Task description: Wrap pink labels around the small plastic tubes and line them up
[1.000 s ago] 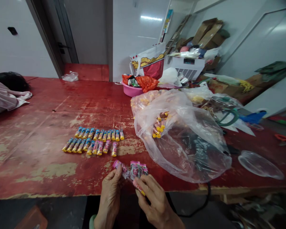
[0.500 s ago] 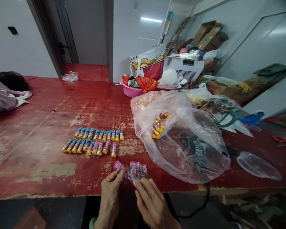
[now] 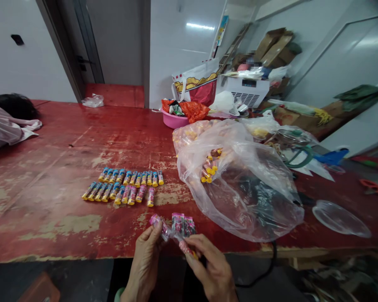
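My left hand (image 3: 145, 256) pinches a pink and clear plastic wrapper (image 3: 160, 225) near the table's front edge. In my right hand (image 3: 209, 264) is a small pink tube with a yellow end (image 3: 185, 248), held between thumb and fingers. The tube's upper end meets the wrapper's lower right end. Just behind my hands, two flat pink and dark packets (image 3: 178, 223) lie on the table. Farther back on the left, two rows of small tubes (image 3: 121, 177) have yellow ends and blue or pink labels.
A large clear plastic bag (image 3: 239, 184) with yellow-ended tubes fills the right side of the red table (image 3: 59, 167). Behind it stand a pink basin (image 3: 174, 121) and a shopping bag (image 3: 197, 86). A clear lid (image 3: 340, 218) lies at right. A person's sleeve (image 3: 3, 128) shows at far left.
My right hand has shifted right and slightly down, and the tube's yellow end now shows in its fingers. The wrapper in my left hand has turned slightly.
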`<state>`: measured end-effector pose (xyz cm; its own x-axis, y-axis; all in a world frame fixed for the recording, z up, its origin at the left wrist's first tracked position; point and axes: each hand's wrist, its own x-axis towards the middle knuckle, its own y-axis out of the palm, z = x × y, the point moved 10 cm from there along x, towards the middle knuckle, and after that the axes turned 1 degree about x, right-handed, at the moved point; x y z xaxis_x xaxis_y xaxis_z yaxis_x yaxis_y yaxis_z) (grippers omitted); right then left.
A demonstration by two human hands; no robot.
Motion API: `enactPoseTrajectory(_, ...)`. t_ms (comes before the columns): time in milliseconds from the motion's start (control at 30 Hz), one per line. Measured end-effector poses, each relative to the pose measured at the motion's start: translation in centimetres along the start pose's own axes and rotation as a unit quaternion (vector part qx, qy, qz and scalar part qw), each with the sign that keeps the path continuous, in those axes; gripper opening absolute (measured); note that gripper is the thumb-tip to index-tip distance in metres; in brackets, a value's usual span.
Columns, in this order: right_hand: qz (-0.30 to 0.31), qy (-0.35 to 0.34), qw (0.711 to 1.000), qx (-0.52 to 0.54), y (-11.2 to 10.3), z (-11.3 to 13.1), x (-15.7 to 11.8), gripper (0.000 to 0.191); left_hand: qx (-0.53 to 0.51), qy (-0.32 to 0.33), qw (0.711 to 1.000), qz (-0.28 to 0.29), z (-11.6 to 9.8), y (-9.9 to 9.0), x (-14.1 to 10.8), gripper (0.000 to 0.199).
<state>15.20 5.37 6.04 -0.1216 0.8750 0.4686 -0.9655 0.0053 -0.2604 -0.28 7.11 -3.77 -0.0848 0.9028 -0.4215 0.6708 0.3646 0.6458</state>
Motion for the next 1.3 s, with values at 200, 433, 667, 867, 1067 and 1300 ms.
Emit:
enactPoseTrajectory(200,0.031,0.332,0.805,0.491,4.4,-5.4,-1.4,0.036,0.002,-0.012,1.000,-0.023,0.2,-0.1,-0.6,0.024)
enactPoseTrajectory(433,-0.033,0.331,0.868,0.370,4.2,-5.3,-0.7,0.028,0.033,-0.009,0.999,-0.014,0.5,0.3,-1.4,0.024)
enactPoseTrajectory(667,-0.071,0.360,0.883,0.294,4.3,-6.1,-0.3,0.029,0.069,-0.016,0.997,0.013,0.5,0.8,-1.5,0.024)
enactPoseTrajectory(867,-0.035,0.324,0.909,0.259,3.1,-5.9,-1.1,0.030,0.059,-0.020,0.998,-0.007,-0.1,0.0,-1.4,0.024)
enactPoseTrajectory(1067,0.056,0.181,0.972,0.142,1.1,-3.3,-2.1,0.022,0.012,-0.034,0.999,0.023,0.1,0.8,-1.3,0.024)
enactPoseTrajectory(1300,-0.015,-0.084,0.992,-0.096,-0.4,1.9,-1.5,0.020,-0.026,-0.082,0.995,0.056,1.3,1.2,-1.7,0.020)
